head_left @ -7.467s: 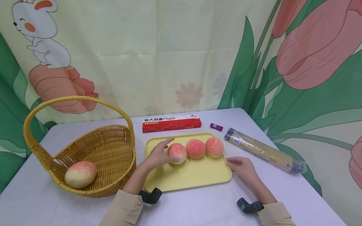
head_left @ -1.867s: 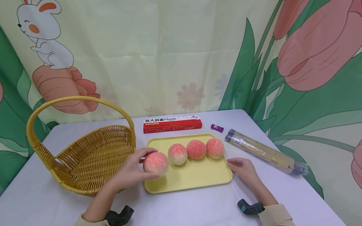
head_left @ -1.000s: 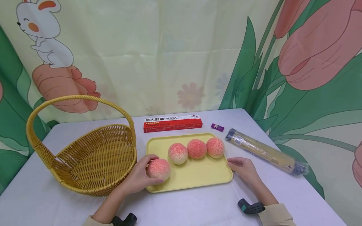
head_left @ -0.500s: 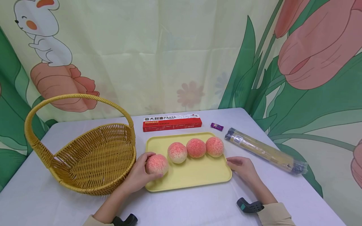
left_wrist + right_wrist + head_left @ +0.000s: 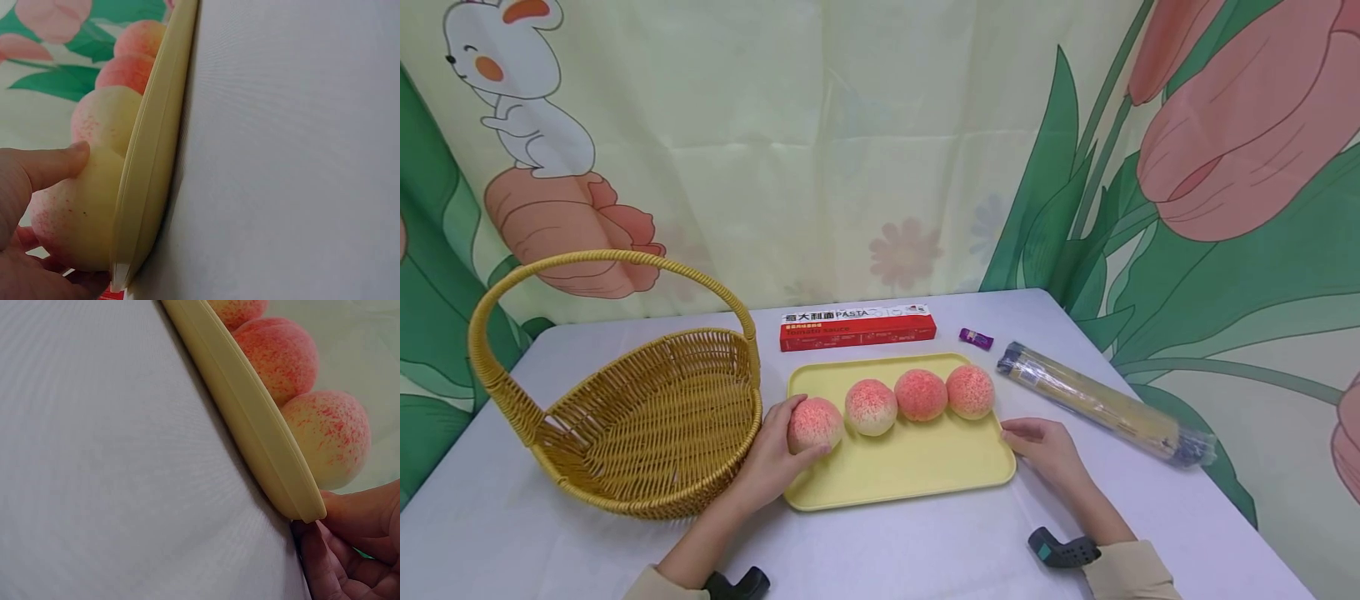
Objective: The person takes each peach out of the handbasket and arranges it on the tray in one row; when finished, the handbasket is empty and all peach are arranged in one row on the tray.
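In the head view, my left hand (image 5: 772,457) holds a pink and cream peach (image 5: 816,423) at the left end of a yellow tray (image 5: 917,467). The left wrist view shows the thumb (image 5: 59,165) on one side of this peach and fingers on the other; the peach appears to rest on the tray. Three more peaches stand beside it in a row: a speckled peach (image 5: 871,407), a redder peach (image 5: 921,396) and a right-end peach (image 5: 971,392). My right hand (image 5: 1047,452) pinches the tray's right edge, thumb above the rim and fingers below in the right wrist view.
A wicker basket (image 5: 655,500) with a tall handle stands left of the tray. Behind the tray lie a red pasta box (image 5: 857,329) and a small purple packet (image 5: 976,338). A long plastic-wrapped bundle (image 5: 1097,404) lies on the right of the white tablecloth (image 5: 895,550).
The peach seen in the basket earlier is now at the tray's left end. My left hand carried it over, lowered it and shifted it slightly back. The right hand stays at the tray edge.
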A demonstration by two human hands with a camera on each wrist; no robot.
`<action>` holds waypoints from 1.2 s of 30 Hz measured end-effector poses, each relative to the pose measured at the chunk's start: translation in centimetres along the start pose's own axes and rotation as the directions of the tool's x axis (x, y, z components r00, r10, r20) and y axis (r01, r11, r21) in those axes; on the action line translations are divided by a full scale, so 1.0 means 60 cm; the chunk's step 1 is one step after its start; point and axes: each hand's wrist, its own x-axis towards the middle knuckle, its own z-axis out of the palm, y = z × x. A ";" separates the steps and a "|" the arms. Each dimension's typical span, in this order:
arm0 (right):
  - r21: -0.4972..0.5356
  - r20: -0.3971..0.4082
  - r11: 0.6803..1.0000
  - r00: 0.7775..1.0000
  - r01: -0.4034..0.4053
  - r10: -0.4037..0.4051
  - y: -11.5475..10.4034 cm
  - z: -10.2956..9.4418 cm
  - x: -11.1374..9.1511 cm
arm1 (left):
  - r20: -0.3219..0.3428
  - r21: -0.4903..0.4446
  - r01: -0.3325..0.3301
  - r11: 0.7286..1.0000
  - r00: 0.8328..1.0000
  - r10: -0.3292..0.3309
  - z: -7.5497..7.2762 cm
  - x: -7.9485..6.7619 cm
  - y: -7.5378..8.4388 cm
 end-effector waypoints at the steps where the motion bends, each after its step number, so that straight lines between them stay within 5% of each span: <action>1: -0.001 0.001 1.000 1.000 0.006 -0.006 0.000 0.000 0.000 | 0.000 -0.001 0.002 1.000 1.000 -0.002 0.000 0.001 0.000; 31: 0.004 0.013 1.000 1.000 0.008 -0.008 -0.007 0.008 0.014 | -0.003 0.038 0.030 0.999 1.000 -0.030 -0.002 0.029 0.001; 36: 0.004 0.029 1.000 1.000 -0.001 0.001 -0.007 0.010 0.017 | 0.020 0.075 0.024 0.997 0.999 -0.026 -0.004 0.017 0.002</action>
